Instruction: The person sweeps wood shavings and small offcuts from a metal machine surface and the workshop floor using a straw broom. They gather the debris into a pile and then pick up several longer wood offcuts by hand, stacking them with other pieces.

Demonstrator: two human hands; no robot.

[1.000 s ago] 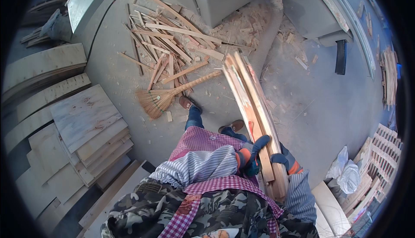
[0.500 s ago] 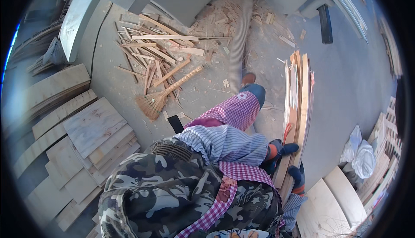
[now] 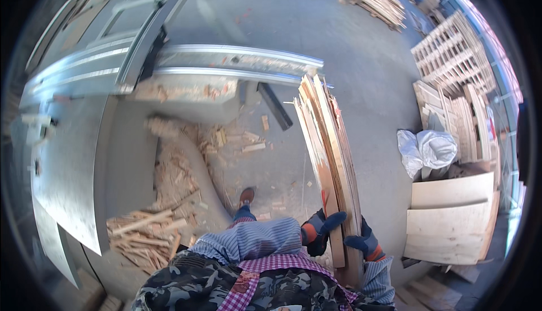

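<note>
A long bundle of thin wooden strips [image 3: 333, 153] runs away from my body, its far end splintered and uneven. My left hand [image 3: 323, 229], in a dark glove with an orange cuff, is closed round the bundle's left side, thumb on top. Gripping the right side near the same end is my right hand [image 3: 365, 240], gloved alike, its thumb laid over the wood. The fingers beneath the strips are hidden. A thin red piece shows along the bundle just ahead of my left hand.
Scrap strips [image 3: 147, 237] and offcuts lie on the floor at left, beside a ribbed hose [image 3: 203, 178] and a grey machine [image 3: 68, 164]. Metal rails [image 3: 237, 62] stretch ahead. At right are silvery bags [image 3: 435, 149], stacked boards [image 3: 449, 226] and a pallet [image 3: 451, 51].
My view has swung to the right, bringing the rails, pallets and far wood pile into sight. The broom has left the view. Both hands keep hold of the strips.
</note>
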